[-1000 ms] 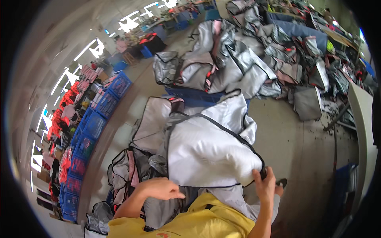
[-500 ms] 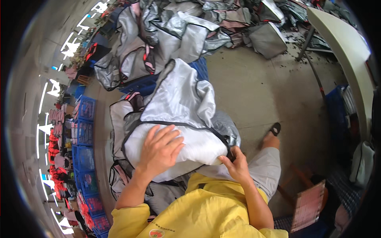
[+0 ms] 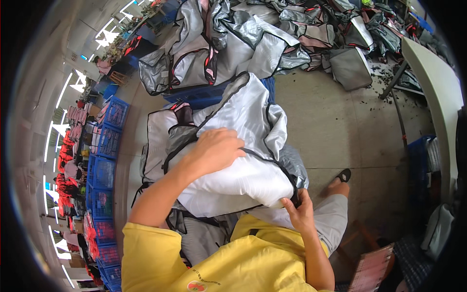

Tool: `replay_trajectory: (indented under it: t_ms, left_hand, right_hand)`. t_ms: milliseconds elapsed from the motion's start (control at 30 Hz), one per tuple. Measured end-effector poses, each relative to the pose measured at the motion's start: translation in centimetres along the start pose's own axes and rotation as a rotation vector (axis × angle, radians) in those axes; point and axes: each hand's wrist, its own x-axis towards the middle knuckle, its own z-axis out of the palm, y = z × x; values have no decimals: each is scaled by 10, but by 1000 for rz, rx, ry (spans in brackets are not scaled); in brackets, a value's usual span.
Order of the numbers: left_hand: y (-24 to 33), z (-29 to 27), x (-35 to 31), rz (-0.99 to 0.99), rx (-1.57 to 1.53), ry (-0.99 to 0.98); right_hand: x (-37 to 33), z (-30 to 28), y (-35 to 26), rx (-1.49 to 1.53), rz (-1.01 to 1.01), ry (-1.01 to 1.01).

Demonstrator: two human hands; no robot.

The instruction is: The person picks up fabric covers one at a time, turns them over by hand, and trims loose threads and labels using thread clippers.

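A silver-white fabric bag [image 3: 238,182] with black edge binding is spread across my lap. My left hand [image 3: 218,150] lies on its upper part, fingers bent together over the black seam; the fingertips are partly hidden. At the bag's right corner, my right hand [image 3: 302,213] pinches the black-bound edge between thumb and fingers. The bag's silver upper panel [image 3: 243,109] rises in folds beyond my left hand. More grey and white bag pieces [image 3: 159,138] lie under it and to its left.
Behind the bag, a blue crate [image 3: 209,95] sits under a heap of silver bags [image 3: 238,44]. Blue baskets [image 3: 103,173] line the left side. A pale curved tabletop [image 3: 435,92] stands at the right. My foot in a dark shoe [image 3: 344,175] rests on the floor.
My left hand has moved from lying spread on the white panel up to the black seam, its fingers now bent together. My right hand keeps its pinch on the corner. The view has shifted slightly.
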Motion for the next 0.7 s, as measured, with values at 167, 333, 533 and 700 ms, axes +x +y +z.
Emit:
replay_trajectory:
  t_ms: [167,333,533,700]
  left_hand:
    - [6,27,14,-30,-125,-62]
    - [11,45,7,-95,-213,40]
    - [3,59,6,-196,-515,170]
    - [-14,81,-2,-231,-880,51]
  right_hand:
    - [-7,-9,-28,-242,118,73]
    - [1,-22,-97,-330,-232,290]
    - [57,40,-104,-567,-429,65]
    - [64,54,-94,-608,-459,97]
